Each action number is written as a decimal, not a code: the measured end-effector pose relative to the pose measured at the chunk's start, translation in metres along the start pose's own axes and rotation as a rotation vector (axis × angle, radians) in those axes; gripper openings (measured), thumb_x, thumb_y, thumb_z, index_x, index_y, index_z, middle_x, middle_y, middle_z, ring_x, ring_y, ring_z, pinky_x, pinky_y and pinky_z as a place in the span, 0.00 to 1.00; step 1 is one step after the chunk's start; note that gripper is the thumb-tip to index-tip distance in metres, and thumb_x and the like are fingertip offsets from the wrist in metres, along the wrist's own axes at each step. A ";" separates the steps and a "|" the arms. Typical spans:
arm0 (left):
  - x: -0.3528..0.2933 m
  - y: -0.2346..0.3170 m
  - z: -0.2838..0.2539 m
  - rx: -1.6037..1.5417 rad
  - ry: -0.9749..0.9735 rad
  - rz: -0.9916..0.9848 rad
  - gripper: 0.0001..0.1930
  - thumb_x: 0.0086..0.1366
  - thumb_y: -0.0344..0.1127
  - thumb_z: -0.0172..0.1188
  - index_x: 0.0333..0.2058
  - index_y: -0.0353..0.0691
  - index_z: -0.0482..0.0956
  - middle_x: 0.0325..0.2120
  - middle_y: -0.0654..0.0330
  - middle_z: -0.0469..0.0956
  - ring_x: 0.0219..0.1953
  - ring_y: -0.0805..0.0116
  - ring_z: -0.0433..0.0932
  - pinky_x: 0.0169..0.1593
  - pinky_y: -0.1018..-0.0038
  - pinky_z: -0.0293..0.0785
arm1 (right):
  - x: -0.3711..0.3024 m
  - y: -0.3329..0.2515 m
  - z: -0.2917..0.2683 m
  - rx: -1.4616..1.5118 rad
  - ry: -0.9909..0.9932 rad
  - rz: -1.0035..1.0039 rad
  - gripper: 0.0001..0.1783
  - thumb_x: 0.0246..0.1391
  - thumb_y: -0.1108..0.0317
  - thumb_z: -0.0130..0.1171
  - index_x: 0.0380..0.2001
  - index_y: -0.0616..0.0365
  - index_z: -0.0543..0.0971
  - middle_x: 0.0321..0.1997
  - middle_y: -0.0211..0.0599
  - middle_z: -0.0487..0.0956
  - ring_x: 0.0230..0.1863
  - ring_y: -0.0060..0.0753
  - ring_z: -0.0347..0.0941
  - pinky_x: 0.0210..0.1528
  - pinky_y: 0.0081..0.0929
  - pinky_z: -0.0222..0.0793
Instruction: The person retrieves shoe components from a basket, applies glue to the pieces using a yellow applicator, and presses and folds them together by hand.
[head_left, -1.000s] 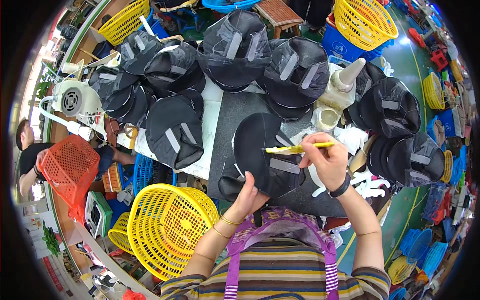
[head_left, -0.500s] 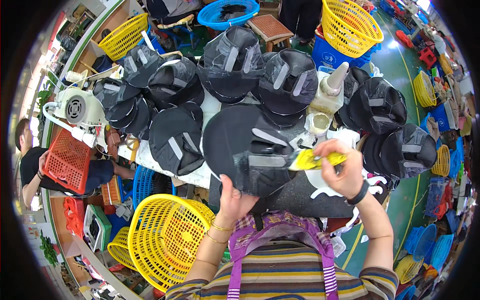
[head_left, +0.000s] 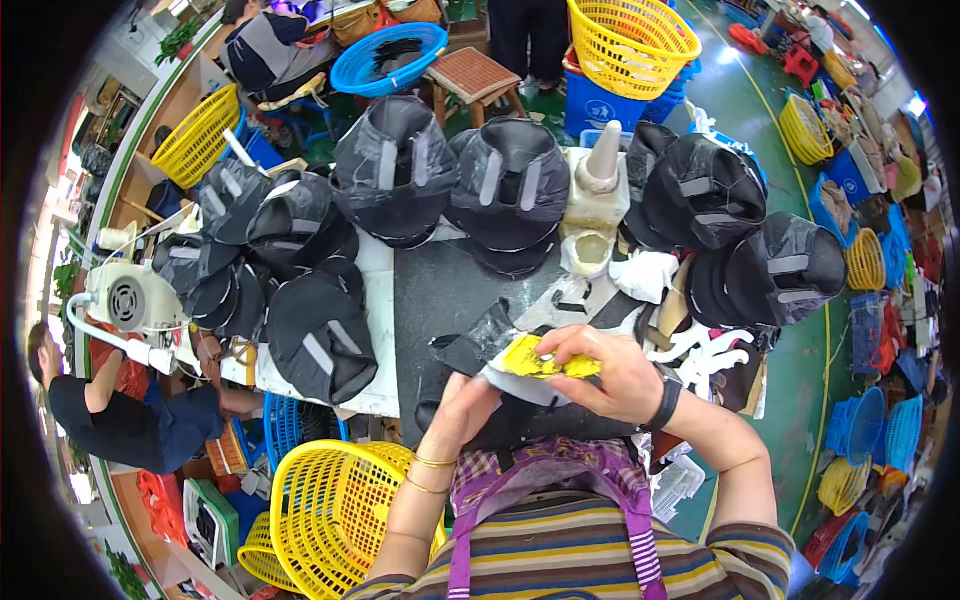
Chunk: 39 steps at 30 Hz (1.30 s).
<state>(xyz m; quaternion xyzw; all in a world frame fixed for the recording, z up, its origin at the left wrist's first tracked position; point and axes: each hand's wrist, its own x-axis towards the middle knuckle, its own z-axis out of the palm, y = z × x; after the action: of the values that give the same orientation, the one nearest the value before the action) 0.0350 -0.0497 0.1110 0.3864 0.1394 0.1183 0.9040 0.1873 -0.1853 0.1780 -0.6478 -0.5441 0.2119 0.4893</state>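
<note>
My left hand (head_left: 462, 410) grips the edge of a black moulded fabric piece (head_left: 490, 335), low over the front of the bench; much of the piece is hidden by my hands. My right hand (head_left: 612, 378) is closed round a yellow-handled tool (head_left: 545, 358) that looks like a brush, its working end hidden against the piece. A pale grey strip shows just below it. Beyond, similar black pieces with paired grey strips (head_left: 400, 165) stand along the bench, one lying closer on the left (head_left: 320, 335).
A white bottle with a cone top (head_left: 600, 165) and a small pale pot (head_left: 587, 252) stand behind my hands. White cut-out pieces (head_left: 700, 355) lie to the right. Yellow baskets (head_left: 340, 520) sit at lower left. Another person (head_left: 130, 410) is at far left.
The black piece has been turned and drawn nearer to me, showing less of its broad side. My right hand has moved left and lower with the yellow-handled tool, closer to my left hand.
</note>
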 end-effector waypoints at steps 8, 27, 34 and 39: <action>0.004 -0.007 -0.034 -0.064 0.309 -0.062 0.15 0.60 0.28 0.51 0.46 0.32 0.67 0.40 0.51 0.74 0.43 0.62 0.74 0.47 0.65 0.71 | 0.029 0.151 -0.045 -0.380 0.435 0.344 0.17 0.42 0.61 0.64 0.25 0.63 0.71 0.20 0.47 0.75 0.22 0.42 0.74 0.24 0.30 0.67; 0.016 0.024 0.003 -0.213 0.013 -0.104 0.35 0.49 0.25 0.52 0.58 0.35 0.51 0.55 0.52 0.60 0.59 0.57 0.58 0.60 0.62 0.52 | 0.046 0.032 -0.057 0.032 0.079 0.004 0.08 0.43 0.70 0.59 0.18 0.62 0.72 0.16 0.32 0.74 0.18 0.21 0.71 0.22 0.18 0.65; 0.016 0.030 0.020 -0.060 -0.126 -0.110 0.45 0.46 0.24 0.50 0.62 0.44 0.37 0.61 0.54 0.45 0.63 0.56 0.47 0.57 0.53 0.58 | 0.058 -0.007 -0.044 -0.101 0.106 -0.033 0.09 0.40 0.69 0.64 0.20 0.60 0.74 0.22 0.35 0.77 0.21 0.24 0.74 0.25 0.18 0.68; 0.015 0.042 0.027 0.031 -0.057 -0.047 0.43 0.47 0.23 0.50 0.62 0.45 0.38 0.60 0.55 0.48 0.62 0.57 0.49 0.57 0.54 0.59 | 0.043 -0.002 -0.029 -0.128 0.190 -0.346 0.12 0.40 0.71 0.63 0.27 0.58 0.70 0.28 0.36 0.76 0.28 0.35 0.75 0.29 0.25 0.70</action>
<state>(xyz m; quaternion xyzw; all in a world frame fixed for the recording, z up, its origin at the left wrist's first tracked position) 0.0542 -0.0349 0.1573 0.4003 0.1246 0.0839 0.9040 0.2234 -0.1576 0.2036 -0.5915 -0.6112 0.0277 0.5251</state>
